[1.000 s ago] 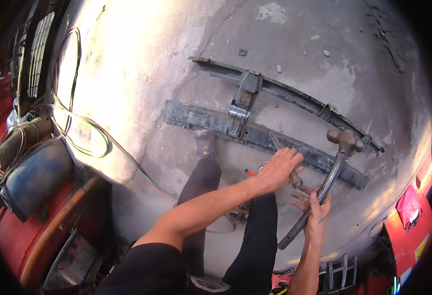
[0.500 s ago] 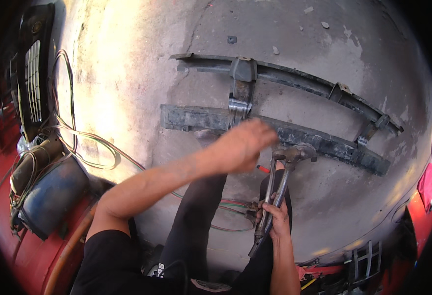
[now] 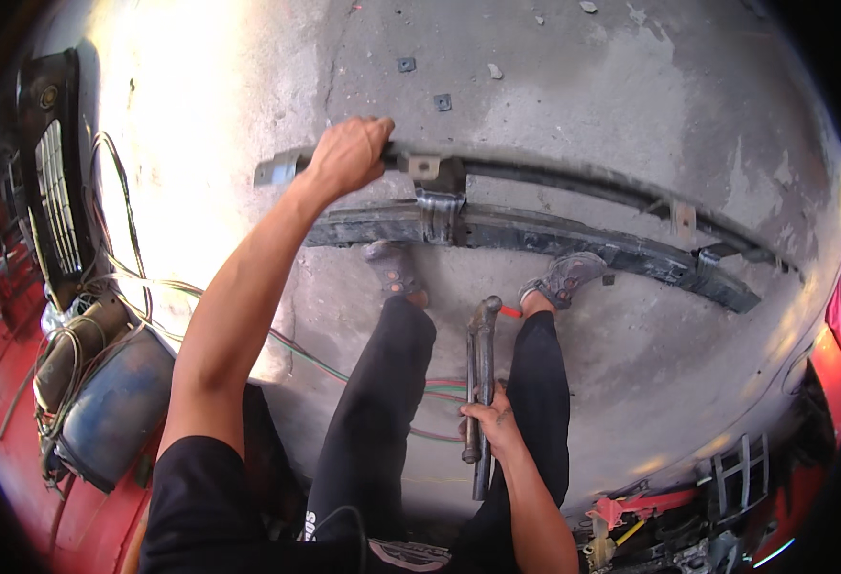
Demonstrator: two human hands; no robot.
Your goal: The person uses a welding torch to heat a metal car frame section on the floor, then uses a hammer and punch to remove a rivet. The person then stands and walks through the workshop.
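Head view: left hand (image 3: 346, 155) clenched on the upper leaf-spring bar (image 3: 574, 179); right hand (image 3: 493, 424) grasping a long wrench (image 3: 481, 383). Step appears to be repositioning the bar on the concrete floor (image 3: 631, 77). Firm grip needed.

This is looking like a car repair yard, a rough workshop out in the open. The ground is a stained, cracked concrete floor (image 3: 631, 115) with sun shining on it. Long rusty metal bars (image 3: 574, 234), the kind from under a truck, are lying across it. A black car grille (image 3: 52, 182) is leaning at the left side. Loose wires (image 3: 143, 287) are trailing over the floor beside a dirty blue tank (image 3: 114, 407). Red metal machine parts (image 3: 631, 507) are sitting along the edges.
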